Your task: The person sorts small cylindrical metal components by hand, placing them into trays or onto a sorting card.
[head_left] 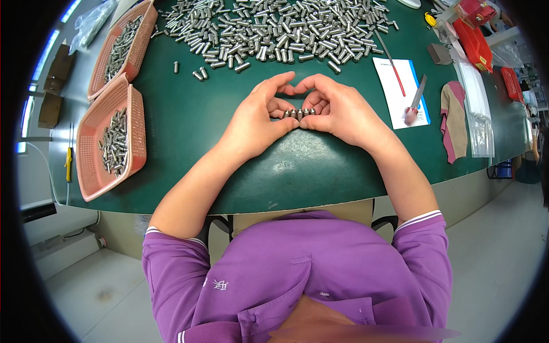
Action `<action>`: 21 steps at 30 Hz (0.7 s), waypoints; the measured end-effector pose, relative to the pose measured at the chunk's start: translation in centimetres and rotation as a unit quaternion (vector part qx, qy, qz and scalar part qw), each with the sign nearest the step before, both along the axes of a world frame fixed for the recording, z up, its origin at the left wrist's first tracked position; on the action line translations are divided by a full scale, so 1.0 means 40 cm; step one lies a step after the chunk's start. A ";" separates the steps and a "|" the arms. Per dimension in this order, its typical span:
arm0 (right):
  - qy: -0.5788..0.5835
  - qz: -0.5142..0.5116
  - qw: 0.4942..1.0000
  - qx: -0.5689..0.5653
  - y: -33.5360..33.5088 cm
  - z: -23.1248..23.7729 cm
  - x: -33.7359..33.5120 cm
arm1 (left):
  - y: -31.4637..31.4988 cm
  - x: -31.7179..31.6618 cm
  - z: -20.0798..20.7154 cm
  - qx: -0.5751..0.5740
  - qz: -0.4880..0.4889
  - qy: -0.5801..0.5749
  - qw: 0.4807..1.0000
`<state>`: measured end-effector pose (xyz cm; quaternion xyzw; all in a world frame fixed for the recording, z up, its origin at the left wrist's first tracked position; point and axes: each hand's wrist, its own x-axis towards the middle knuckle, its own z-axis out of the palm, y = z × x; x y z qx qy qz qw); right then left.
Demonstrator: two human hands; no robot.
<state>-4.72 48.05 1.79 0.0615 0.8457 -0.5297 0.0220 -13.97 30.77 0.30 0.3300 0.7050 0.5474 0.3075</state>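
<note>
Over at the counter, the left hand and right hand together grip a row of pins, a loose heap beyond.

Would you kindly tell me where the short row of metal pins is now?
In the head view, the row is upper-middle, slightly right, held between the left hand and right hand.

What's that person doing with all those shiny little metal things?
The person is holding a short row of metal pins side by side between the fingers of the left hand and right hand, over a green table. A big heap of pins lies beyond the hands, with a few loose pins near it. More small metal pieces sit in the near basket and far basket, both pink, on the left.
</note>
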 end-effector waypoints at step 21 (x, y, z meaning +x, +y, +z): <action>-0.015 0.002 1.000 -0.002 -0.001 0.009 -0.006 | 0.003 -0.007 0.005 -0.008 -0.002 -0.035 0.999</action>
